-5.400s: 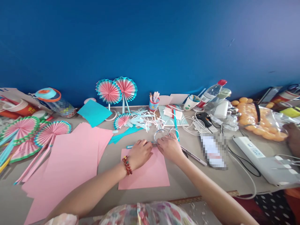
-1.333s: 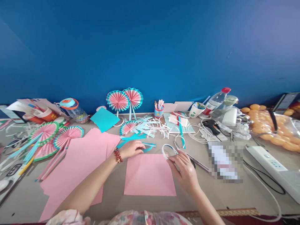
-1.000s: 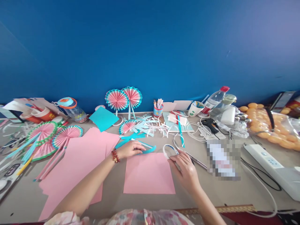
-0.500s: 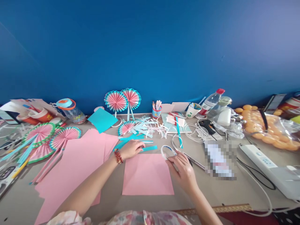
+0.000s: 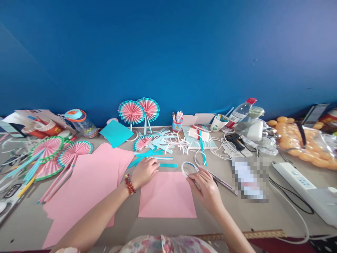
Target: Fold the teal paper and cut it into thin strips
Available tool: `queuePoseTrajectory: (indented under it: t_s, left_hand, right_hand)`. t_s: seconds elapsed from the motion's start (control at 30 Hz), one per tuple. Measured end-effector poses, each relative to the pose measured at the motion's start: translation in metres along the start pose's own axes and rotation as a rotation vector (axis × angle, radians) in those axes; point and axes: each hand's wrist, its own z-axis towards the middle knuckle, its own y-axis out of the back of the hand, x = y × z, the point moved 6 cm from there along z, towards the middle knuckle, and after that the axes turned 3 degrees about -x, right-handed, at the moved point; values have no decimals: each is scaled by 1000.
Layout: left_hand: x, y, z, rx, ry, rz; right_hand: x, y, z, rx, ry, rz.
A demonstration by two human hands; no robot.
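Observation:
A square sheet of pink paper (image 5: 167, 196) lies flat in front of me. My left hand (image 5: 144, 172), with a red beaded bracelet at the wrist, rests at its upper left corner, fingers slightly bent and holding nothing visible. At the upper right corner my right hand (image 5: 206, 186) grips a white roll of tape (image 5: 183, 171) that stands partly on edge. The fingers cover part of the roll. Just beyond the sheet lie turquoise paper strips (image 5: 168, 165), close to my left fingertips.
Larger pink sheets (image 5: 89, 182) are stacked at left, near folded paper fans (image 5: 75, 154). White strips (image 5: 168, 140) lie in a heap farther back. To the right are a utility knife (image 5: 223, 182), a glue gun (image 5: 235, 140), a bottle (image 5: 240, 114) and a power strip (image 5: 302, 182).
My left hand has drawn back a little to the left and nearer to me, off the turquoise strips. My right hand stays on the tape roll. The whole view has shifted slightly.

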Motion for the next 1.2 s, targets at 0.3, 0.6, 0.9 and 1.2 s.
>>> queuePoseTrajectory:
  t_s: [0.3, 0.6, 0.9, 1.2]
  left_hand:
    - [-16, 16, -8, -121, 43, -148]
    - [-48, 32, 5, -276, 175, -731]
    - [-51, 34, 5, -248, 237, -819]
    - [-35, 38, -9, -206, 292, -836]
  right_hand:
    - [7, -16, 15, 82, 83, 23]
    - [28, -21, 27, 64, 128, 93]
    - [32, -23, 27, 65, 132, 92]
    - [30, -13, 23, 188, -7, 226]
